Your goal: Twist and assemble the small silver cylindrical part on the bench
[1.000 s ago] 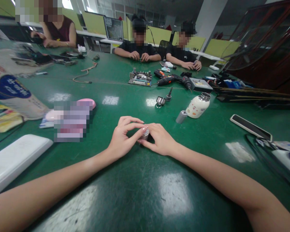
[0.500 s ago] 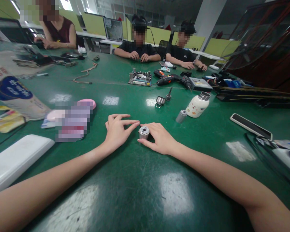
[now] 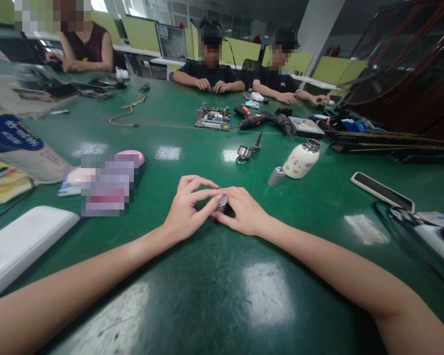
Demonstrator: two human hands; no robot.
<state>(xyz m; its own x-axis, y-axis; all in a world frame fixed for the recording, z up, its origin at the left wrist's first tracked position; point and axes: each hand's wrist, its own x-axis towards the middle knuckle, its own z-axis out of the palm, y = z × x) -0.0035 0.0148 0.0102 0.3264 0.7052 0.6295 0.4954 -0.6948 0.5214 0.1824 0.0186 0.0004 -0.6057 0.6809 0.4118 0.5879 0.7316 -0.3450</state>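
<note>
A small silver metal cylinder (image 3: 221, 207) stands upright on the green table (image 3: 207, 276), partly hidden by fingers. My right hand (image 3: 246, 212) is wrapped round its right side, thumb in front and fingers behind. My left hand (image 3: 192, 207) reaches over from the left, its thumb and index finger together at the top of the cylinder; what they pinch there, if anything, is hidden. Beyond my right hand, a second grey cylinder (image 3: 277, 176) stands beside a white patterned bottle (image 3: 302, 159) with an open top. Behind them are a metal cup-shaped part (image 3: 244, 152) and a dark-tipped part (image 3: 257, 143).
A circuit board (image 3: 212, 118) and a power drill (image 3: 253, 121) lie farther back. At left are a white case (image 3: 29, 246), a pink-purple item (image 3: 113, 182) and a large bag (image 3: 25, 148). A phone (image 3: 383, 191) and cables lie right. Three people sit across.
My left hand has moved right, from beside the cylinder to over its top, and its thumb and finger now cover part of it. My right hand stays round the cylinder.
</note>
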